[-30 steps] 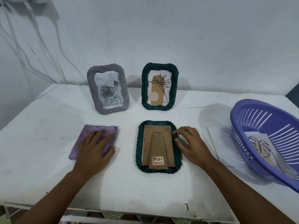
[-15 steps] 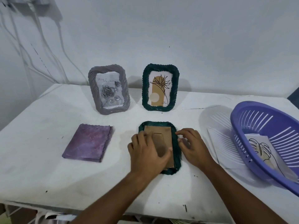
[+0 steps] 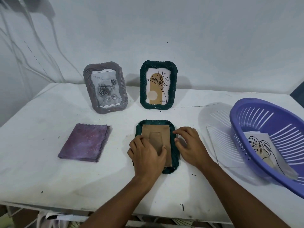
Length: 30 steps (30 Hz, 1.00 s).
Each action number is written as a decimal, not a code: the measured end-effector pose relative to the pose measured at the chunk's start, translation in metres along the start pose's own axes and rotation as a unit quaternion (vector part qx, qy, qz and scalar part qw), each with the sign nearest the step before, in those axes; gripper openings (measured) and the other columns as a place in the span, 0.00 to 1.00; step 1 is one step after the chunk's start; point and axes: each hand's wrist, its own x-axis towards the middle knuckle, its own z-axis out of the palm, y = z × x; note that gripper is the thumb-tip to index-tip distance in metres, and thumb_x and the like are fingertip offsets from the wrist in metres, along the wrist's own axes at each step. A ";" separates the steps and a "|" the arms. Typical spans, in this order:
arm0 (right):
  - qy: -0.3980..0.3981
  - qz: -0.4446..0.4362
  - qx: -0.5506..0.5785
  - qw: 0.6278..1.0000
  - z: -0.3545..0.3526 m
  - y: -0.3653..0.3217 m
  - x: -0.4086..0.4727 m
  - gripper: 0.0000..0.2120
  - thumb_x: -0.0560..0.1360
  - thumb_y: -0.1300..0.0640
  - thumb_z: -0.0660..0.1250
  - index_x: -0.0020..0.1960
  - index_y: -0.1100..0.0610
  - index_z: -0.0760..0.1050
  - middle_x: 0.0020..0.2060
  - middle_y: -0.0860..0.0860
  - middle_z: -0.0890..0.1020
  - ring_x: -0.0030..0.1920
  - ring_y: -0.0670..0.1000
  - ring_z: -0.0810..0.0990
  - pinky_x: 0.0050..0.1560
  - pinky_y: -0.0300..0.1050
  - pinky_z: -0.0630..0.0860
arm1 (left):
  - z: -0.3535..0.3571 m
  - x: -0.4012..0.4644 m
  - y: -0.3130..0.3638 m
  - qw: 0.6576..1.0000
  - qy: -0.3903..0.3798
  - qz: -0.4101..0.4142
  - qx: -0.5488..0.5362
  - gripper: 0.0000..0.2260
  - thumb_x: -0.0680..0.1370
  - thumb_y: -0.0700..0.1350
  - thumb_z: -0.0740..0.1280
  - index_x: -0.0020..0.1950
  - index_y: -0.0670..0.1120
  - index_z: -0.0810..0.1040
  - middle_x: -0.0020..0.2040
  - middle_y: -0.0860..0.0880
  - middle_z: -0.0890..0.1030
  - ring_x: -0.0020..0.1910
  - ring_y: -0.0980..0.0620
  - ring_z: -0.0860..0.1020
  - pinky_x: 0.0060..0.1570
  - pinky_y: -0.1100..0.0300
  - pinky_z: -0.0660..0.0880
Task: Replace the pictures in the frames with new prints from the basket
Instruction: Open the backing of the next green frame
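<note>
A dark green frame [image 3: 174, 157] lies face down in the middle of the table, its brown cardboard back [image 3: 156, 134] and stand facing up. My left hand [image 3: 146, 153] presses flat on the lower part of that back. My right hand [image 3: 189, 143] rests at the frame's right edge, fingertips touching the rim. Two frames stand at the back: a grey one [image 3: 105, 89] with a rose picture and a green one [image 3: 158, 84] with a plant drawing. A purple basket [image 3: 269, 137] at the right holds a leaf print [image 3: 261, 145].
A folded purple cloth [image 3: 85, 142] lies left of the face-down frame. A white sheet [image 3: 220, 145] lies partly under the basket. White cables hang on the wall at the far left. The table's front edge [image 3: 98, 209] runs close below my arms.
My left hand left the purple cloth and moved right onto the back of the face-down frame. My right hand stayed at the frame's right edge.
</note>
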 end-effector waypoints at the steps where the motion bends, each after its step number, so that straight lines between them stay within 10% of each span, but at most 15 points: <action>1: -0.001 0.001 -0.002 1.000 0.000 0.000 0.000 0.12 0.76 0.58 0.64 0.59 0.54 0.76 0.54 0.45 0.73 0.56 0.45 0.67 0.57 0.37 0.65 | 0.000 0.000 0.000 1.000 0.002 -0.003 -0.007 0.25 0.71 0.59 0.67 0.57 0.41 0.74 0.60 0.44 0.72 0.61 0.44 0.67 0.58 0.51 0.64; 30: -0.022 -0.025 -0.030 0.999 -0.002 0.000 0.000 0.17 0.77 0.56 0.60 0.65 0.49 0.74 0.58 0.49 0.73 0.58 0.47 0.67 0.59 0.39 0.66 | -0.049 0.018 -0.001 0.984 -0.027 -0.057 -0.164 0.21 0.69 0.56 0.72 0.55 0.47 0.71 0.57 0.51 0.69 0.61 0.49 0.65 0.58 0.53 0.64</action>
